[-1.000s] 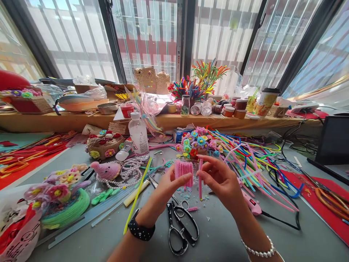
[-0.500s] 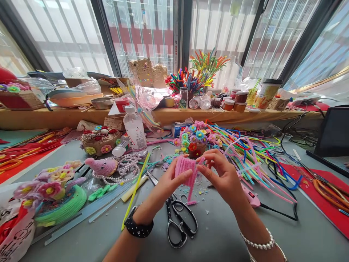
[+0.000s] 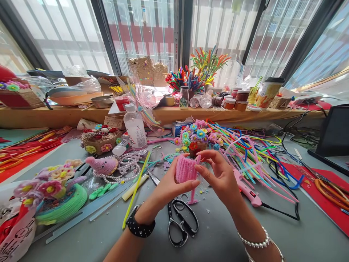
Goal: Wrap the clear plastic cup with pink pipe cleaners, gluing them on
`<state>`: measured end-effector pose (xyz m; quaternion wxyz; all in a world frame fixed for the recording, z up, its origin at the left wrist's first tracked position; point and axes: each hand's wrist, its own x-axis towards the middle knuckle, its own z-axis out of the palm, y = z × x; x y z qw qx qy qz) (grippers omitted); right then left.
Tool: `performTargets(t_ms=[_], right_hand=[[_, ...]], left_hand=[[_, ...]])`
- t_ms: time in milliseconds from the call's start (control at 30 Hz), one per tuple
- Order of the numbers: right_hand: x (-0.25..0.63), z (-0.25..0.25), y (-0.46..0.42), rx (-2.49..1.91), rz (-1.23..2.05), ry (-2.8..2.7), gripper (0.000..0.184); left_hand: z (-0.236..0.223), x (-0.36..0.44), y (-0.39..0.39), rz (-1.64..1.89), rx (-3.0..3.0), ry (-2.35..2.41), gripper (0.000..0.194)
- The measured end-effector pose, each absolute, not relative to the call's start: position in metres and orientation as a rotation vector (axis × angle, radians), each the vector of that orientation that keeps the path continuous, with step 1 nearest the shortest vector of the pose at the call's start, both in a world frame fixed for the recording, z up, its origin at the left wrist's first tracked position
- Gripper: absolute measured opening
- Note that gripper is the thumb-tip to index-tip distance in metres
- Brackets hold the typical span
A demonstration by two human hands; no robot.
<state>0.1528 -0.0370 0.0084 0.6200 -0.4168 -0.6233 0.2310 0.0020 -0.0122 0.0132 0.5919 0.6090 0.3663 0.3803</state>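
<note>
A fuzzy pink block of pipe cleaners (image 3: pixel 185 169), its strands side by side, is gripped between the thumb and fingers of my left hand (image 3: pixel 166 182). My right hand (image 3: pixel 218 173) pinches a pink pipe cleaner (image 3: pixel 198 160) at the block's upper right edge; part of the strand hangs below. Under both hands lie black-handled scissors (image 3: pixel 178 222) on the grey table, beside small trimmings. A pink glue gun (image 3: pixel 252 194) rests to the right of my right wrist, its cord trailing right.
Loose coloured pipe cleaners (image 3: pixel 245 153) spread at the right behind my hand. A small flower pot (image 3: pixel 197 145) stands just beyond the block. To the left are a clear bottle (image 3: pixel 135 129), pearl strings (image 3: pixel 131 165), a pink plush figure (image 3: pixel 102 165) and a green flower dish (image 3: pixel 64 205).
My right hand has brought the pink pipe cleaner from beside the block onto its right edge. The block has turned slightly in my left hand. The camera view has shifted a little.
</note>
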Motion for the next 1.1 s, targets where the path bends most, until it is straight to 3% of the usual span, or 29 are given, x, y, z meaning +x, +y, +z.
performTargets(t_ms=[100, 533, 867, 1100], right_hand=[[0.1518, 0.0064, -0.0368, -0.939, 0.529, -1.416, 0.030], [0.1508, 0.0066, -0.0369, -1.010, 0.311, -1.509, 0.021], [0.1490, 0.0100, -0.0440, -1.019, -0.119, -1.540, 0.032], [0.1496, 0.0088, -0.0434, -0.982, -0.329, -1.598, 0.030]], left_hand=[[0.0119, 0.0028, -0.0109, 0.885, 1.451, 0.868, 0.067], [0.0114, 0.0033, -0.0135, 0.915, 1.647, 0.814, 0.074], [0.0076, 0.0058, -0.0149, 0.999, 1.626, 0.832, 0.075], [0.0084, 0.0069, -0.0157, 1.001, 1.601, 0.825, 0.075]])
